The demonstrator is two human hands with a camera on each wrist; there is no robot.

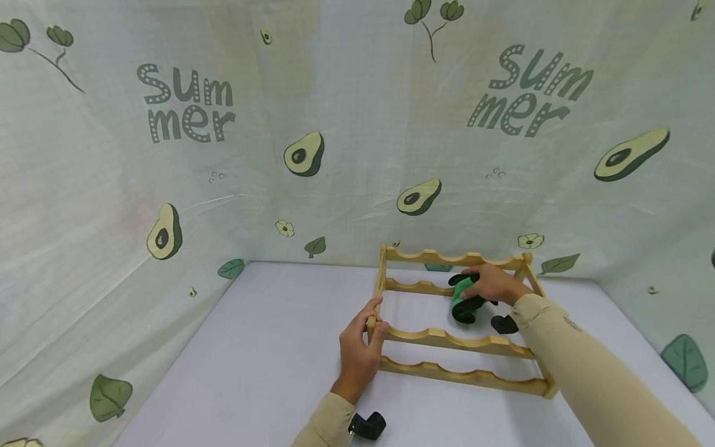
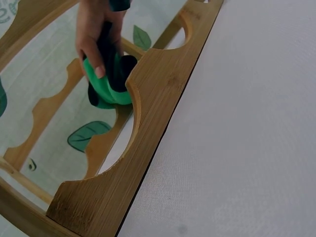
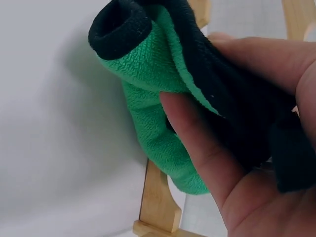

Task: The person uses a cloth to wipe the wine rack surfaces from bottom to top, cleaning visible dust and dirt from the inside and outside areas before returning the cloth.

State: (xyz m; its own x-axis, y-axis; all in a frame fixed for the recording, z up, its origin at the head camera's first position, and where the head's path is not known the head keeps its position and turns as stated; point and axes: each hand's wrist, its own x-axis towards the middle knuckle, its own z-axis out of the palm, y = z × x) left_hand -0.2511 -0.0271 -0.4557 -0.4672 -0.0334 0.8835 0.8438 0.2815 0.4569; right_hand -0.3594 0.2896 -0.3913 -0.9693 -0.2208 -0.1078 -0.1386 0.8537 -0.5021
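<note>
A wooden wine rack (image 1: 430,371) with scalloped rails stands on the white table. My left hand (image 1: 359,354) holds its left front corner, thumb and fingers about the post. Inside the frame, between the front and back rails, my right hand (image 1: 491,284) grips a green terry cloth (image 3: 148,118) with black edging. The cloth is folded and partly rolled, with one rolled black end facing the right wrist camera. In the left wrist view the same cloth (image 2: 101,89) hangs beyond a scalloped rail (image 2: 153,94). My right palm and fingers cover part of it.
The white tabletop (image 1: 262,347) stretches left of the rack and in front of it. Behind it hangs a pale curtain (image 1: 357,205) printed with avocados and leaves. A black wrist camera (image 1: 370,426) sits by my left wrist, another (image 1: 504,324) by my right.
</note>
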